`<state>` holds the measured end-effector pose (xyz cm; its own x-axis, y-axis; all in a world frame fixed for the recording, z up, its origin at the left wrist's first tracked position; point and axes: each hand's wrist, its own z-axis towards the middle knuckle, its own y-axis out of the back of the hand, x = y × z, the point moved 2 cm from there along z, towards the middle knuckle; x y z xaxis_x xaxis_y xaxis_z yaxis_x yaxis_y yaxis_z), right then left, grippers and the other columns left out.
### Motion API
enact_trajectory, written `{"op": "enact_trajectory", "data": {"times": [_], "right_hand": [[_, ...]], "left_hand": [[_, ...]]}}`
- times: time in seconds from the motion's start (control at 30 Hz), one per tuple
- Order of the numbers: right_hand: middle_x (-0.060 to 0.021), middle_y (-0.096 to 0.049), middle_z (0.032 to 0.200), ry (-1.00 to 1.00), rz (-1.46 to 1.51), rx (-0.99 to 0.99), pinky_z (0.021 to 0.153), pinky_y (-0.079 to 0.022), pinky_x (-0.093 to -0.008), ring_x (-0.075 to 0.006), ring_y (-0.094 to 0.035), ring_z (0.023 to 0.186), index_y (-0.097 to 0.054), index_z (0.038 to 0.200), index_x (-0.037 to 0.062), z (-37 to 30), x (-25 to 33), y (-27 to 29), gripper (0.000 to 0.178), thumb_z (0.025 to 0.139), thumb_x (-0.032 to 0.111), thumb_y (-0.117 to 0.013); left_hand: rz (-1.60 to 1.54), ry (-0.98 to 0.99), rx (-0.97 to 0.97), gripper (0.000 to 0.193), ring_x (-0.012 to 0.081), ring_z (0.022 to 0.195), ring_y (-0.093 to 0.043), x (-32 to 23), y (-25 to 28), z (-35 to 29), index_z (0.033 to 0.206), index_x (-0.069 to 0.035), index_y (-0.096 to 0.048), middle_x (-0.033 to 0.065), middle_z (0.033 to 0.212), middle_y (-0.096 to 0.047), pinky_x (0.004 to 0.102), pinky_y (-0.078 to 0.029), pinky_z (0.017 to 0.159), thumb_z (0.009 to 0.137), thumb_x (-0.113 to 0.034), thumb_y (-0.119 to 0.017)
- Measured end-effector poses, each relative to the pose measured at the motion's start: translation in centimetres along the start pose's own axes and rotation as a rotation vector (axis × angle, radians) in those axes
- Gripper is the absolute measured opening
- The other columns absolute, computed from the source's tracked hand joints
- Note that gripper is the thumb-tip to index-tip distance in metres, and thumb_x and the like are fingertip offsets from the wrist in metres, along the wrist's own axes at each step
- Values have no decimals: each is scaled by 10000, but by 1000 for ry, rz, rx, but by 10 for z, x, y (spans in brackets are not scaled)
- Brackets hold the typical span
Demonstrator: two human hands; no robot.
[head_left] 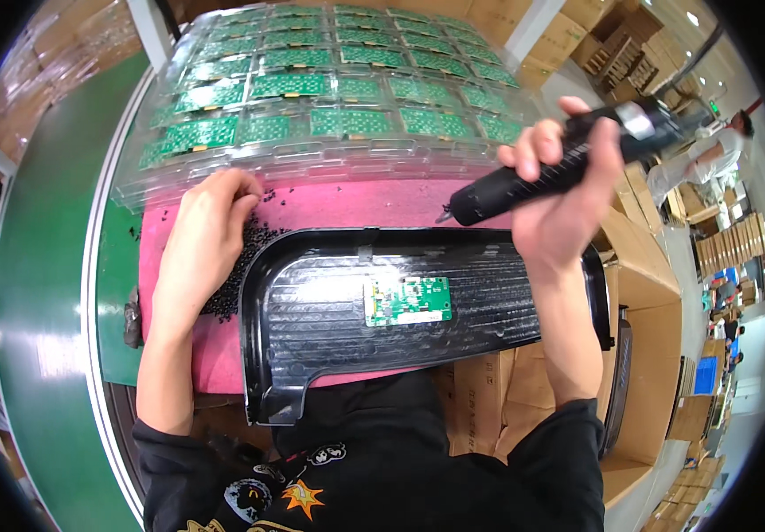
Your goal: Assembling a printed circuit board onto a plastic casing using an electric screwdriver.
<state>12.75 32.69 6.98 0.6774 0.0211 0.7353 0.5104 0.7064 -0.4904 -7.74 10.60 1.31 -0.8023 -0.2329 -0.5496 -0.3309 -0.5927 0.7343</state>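
Note:
My right hand (569, 217) is wrapped round a black electric screwdriver (520, 186), raised above the far right side of the work mat, its tip pointing left and slightly down. My left hand (205, 230) rests at the pile of small black screws (258, 241), fingertips pinched together; whether a screw is between them is hidden. In front of me lies a curved black plastic housing (312, 344), and a small green circuit board (407, 301) sits flat inside it. The screwdriver tip is apart from the board.
A pink mat (374, 197) lies under the housing. Behind it are stacked clear plastic trays (303, 160) filled with green circuit boards. A green surface (54, 266) runs along the left. An open cardboard box (653, 372) stands at the right, and another person (710, 164) is farther off.

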Motion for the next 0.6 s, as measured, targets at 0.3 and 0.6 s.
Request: {"op": "enact_trajectory", "data": {"times": [0.3, 0.6], "right_hand": [[25, -458, 662, -22, 298, 188, 598, -379, -287, -93, -422, 530, -457, 1163, 94, -41, 11, -47, 511, 956, 558, -515], [-31, -537, 715, 24, 195, 348, 627, -437, -346, -158, -519, 592, -450, 1226, 93, -62, 20, -44, 647, 874, 605, -630]], "left_hand": [[-722, -51, 213, 69, 135, 836, -619, -58, -21, -17, 943, 30, -631, 65, 886, -647, 263, -494, 769, 876, 27, -644], [-508, -153, 241, 94, 287, 797, -651, -62, -17, -20, 913, 30, -598, 130, 862, -642, 345, -512, 737, 831, 30, -643]]}}
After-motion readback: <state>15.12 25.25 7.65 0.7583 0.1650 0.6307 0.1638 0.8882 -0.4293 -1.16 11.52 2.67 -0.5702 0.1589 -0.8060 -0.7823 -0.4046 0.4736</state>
